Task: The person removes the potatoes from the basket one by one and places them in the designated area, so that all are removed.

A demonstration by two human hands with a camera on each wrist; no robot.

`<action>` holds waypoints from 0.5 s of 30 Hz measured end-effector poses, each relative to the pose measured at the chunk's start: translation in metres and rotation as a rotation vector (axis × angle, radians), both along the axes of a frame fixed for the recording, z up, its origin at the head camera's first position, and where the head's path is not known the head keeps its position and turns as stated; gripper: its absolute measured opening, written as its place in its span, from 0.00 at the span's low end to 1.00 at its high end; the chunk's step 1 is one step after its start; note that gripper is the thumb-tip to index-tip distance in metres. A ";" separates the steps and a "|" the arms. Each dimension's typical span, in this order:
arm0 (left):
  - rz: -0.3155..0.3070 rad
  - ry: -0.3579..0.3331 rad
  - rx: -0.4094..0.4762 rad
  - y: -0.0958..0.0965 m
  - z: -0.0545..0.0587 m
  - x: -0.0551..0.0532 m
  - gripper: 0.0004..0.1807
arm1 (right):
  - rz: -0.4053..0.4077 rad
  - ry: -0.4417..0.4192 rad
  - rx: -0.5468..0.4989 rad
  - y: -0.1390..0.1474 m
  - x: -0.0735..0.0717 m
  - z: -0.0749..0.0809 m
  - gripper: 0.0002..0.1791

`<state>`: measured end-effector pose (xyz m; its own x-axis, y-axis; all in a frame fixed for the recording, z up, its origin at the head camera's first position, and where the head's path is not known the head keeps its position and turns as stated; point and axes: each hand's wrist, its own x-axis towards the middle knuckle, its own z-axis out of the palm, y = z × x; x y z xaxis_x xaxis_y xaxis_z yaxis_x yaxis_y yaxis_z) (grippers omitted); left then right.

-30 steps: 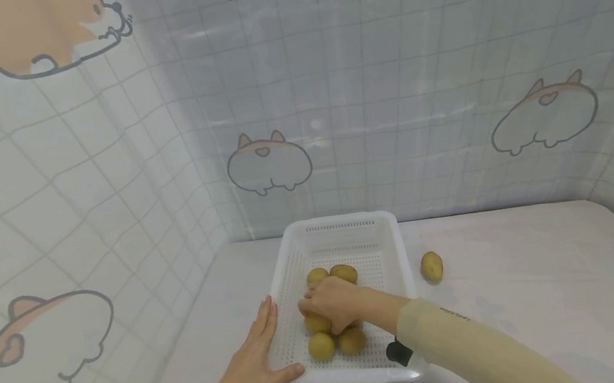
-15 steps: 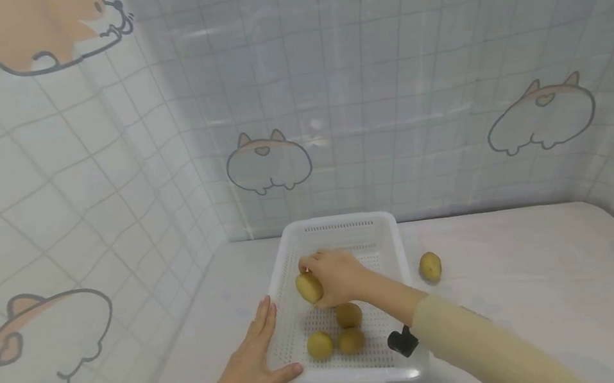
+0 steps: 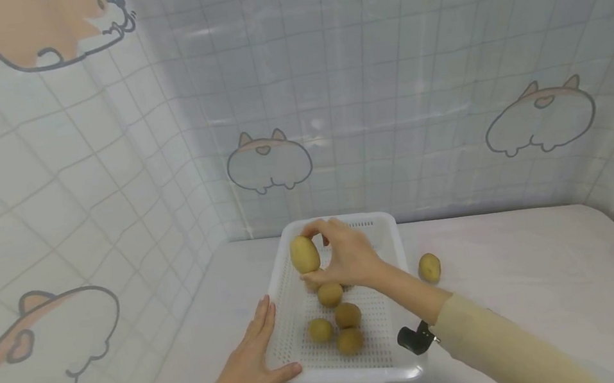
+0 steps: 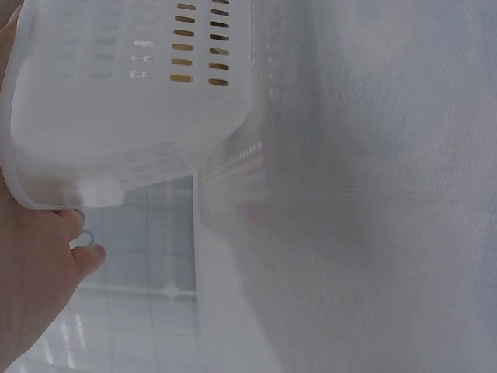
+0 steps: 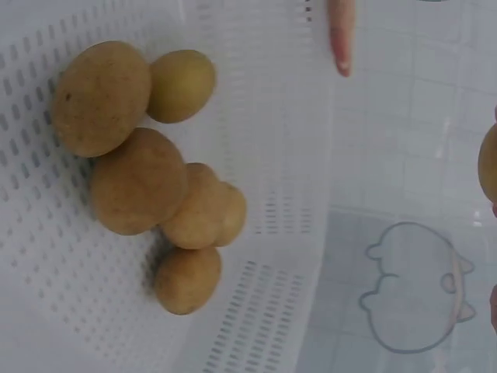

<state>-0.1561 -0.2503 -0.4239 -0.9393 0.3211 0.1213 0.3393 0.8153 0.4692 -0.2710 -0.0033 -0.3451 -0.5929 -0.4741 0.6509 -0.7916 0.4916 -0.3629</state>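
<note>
My right hand [image 3: 347, 254] pinches a yellow-brown potato [image 3: 305, 254] between thumb and fingers, raised over the back left part of a white perforated plastic basket [image 3: 354, 376]. At the right edge of the right wrist view, only a sliver of that held potato [image 5: 488, 165] shows. Several more potatoes [image 5: 140, 180] lie loosely grouped on the basket floor, some partly hidden by the hand in the head view. With fingers extended along the left wall and thumb on the front rim, my left hand [image 3: 251, 364] rests against the basket's front left corner.
One potato [image 3: 430, 268] lies outside the basket, on the pale tabletop [image 3: 516, 274] to its right. Behind and to the left hangs a gridded curtain [image 3: 393, 141] with cartoon dogs. A small black device [image 3: 416, 339] sits at the right wrist, over the basket's right rim.
My right hand has picked up a potato from the basket and lifted it up and towards the back. Some potatoes in the basket have shifted. The left hand has stayed in place.
</note>
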 end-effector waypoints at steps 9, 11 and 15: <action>-0.001 -0.012 -0.002 0.000 -0.001 -0.001 0.61 | 0.060 0.042 -0.124 0.015 0.004 0.009 0.38; -0.002 -0.015 -0.002 0.000 -0.001 0.000 0.61 | 0.068 0.039 -0.142 0.019 0.004 0.011 0.38; 0.003 -0.014 -0.002 0.000 -0.001 0.000 0.62 | 0.087 0.037 -0.177 0.029 0.004 0.013 0.38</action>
